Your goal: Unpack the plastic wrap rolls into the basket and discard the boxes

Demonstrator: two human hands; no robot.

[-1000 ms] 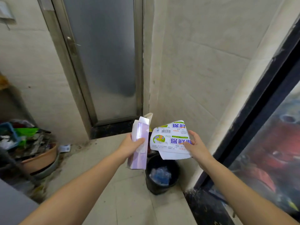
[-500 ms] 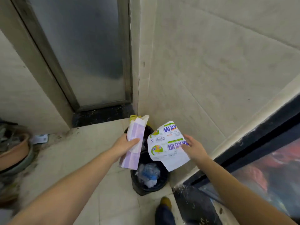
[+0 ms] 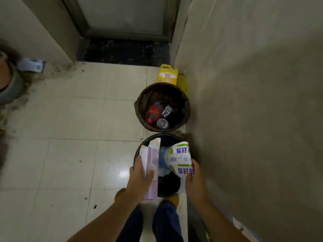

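Two hands grip flattened boxes: left hand lilac box, right hand "保鲜膜" box.

The white box, low in the middle of the frame, has big purple Chinese letters, 保鲜, printed two times on it. It also has a small bar code with tiny words too small to read. The yellow jug, upper middle, has red marks that are too blurry to read.
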